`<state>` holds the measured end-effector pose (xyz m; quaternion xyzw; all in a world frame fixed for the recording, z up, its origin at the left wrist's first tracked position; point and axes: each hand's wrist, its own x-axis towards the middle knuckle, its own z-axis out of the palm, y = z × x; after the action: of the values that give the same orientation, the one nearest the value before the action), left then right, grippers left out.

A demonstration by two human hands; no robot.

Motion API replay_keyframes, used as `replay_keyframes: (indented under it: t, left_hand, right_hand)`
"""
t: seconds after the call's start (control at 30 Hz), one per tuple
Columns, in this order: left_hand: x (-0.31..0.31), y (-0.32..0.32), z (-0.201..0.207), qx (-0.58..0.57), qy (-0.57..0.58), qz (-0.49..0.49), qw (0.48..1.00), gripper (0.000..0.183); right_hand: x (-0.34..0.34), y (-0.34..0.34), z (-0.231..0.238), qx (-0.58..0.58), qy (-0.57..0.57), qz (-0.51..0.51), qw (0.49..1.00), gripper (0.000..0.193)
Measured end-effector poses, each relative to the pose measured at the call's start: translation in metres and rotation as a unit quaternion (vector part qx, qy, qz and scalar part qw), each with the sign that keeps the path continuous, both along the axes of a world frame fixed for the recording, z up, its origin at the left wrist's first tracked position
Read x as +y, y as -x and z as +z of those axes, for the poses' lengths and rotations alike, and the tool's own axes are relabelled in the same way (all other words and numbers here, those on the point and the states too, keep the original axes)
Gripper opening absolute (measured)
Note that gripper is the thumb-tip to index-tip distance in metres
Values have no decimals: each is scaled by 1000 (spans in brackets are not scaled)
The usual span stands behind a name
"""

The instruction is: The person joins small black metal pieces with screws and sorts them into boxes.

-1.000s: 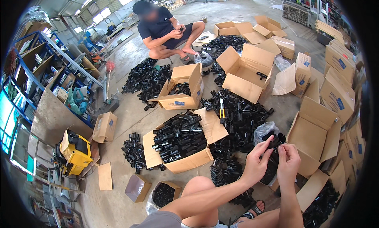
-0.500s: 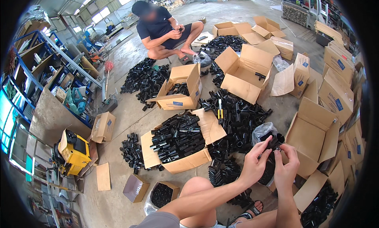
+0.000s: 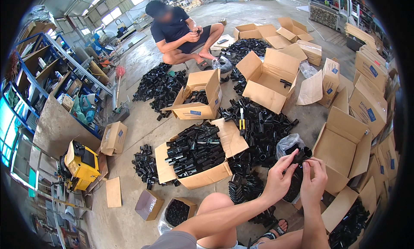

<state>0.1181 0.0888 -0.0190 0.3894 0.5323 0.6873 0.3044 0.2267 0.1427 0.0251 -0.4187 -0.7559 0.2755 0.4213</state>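
Both my hands meet at the lower right around a black pipe fitting with a round open end facing up. My left hand pinches it from the left with thumb and fingers. From the right, my right hand presses fingertips against its lower side. Just behind lies a clear plastic bag. Below my hands, partly hidden, is a container of small black pieces. Left of my hands spreads a heap of black pipe fittings, with a yellow-and-black tool lying on it.
An open carton packed with black fittings stands in front of me; an open carton is to the right. A small box of black pieces sits near my knee. Across the floor, a co-worker squats, handling a small dark part. Stacked cartons line the right.
My right hand's fingers have shifted slightly up and closer in against the black fitting. My left hand keeps its hold, and the view has moved very little.
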Motion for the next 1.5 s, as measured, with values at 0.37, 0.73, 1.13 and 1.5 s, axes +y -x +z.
replay_keyframes:
  t: [0.37, 0.73, 1.13, 1.5]
  left_hand:
    - [-1, -3, 3, -18, 6, -5, 1000, 46]
    - [-5, 4, 2, 9, 7, 1, 1000, 46]
    - [0, 5, -7, -114, 27, -8, 993, 41]
    - [1, 2, -2, -102, 69, -7, 992, 41]
  right_hand:
    - [4, -4, -5, 87, 72, 29, 993, 11]
    - [4, 0, -5, 24, 29, 33, 999, 8]
    - [13, 1, -16, 100, 75, 45, 991, 14]
    - [20, -11, -18, 71, 34, 59, 995, 17]
